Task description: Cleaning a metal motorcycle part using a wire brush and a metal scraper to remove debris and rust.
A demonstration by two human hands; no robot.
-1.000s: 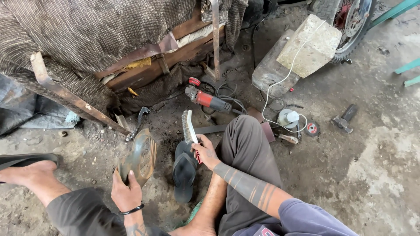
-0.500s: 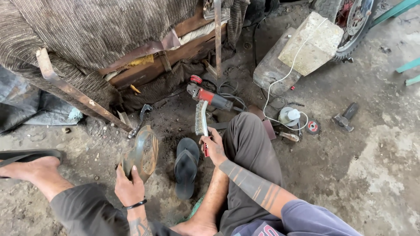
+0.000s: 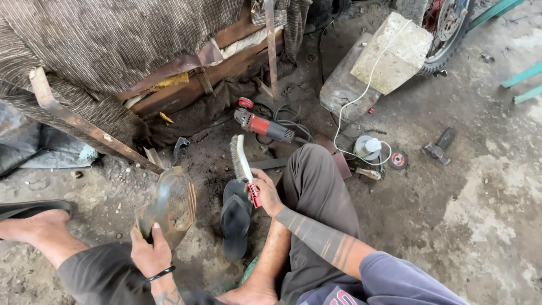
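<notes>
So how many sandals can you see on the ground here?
2: one black sandal lies between the legs beside the right hand; another under the far-left foot. Others may be hidden.

Red-handled wire brush [image 3: 244, 166], rusty brown metal piece [image 3: 169, 208], black sandal [image 3: 235, 217]

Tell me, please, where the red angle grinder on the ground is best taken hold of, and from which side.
Probably grip the angle grinder around its long red body, coming from above. It lies flat on the dirt, the body is the slimmest straight part, and the disc end at upper left is best avoided. Its cable trails off to the right.
</notes>
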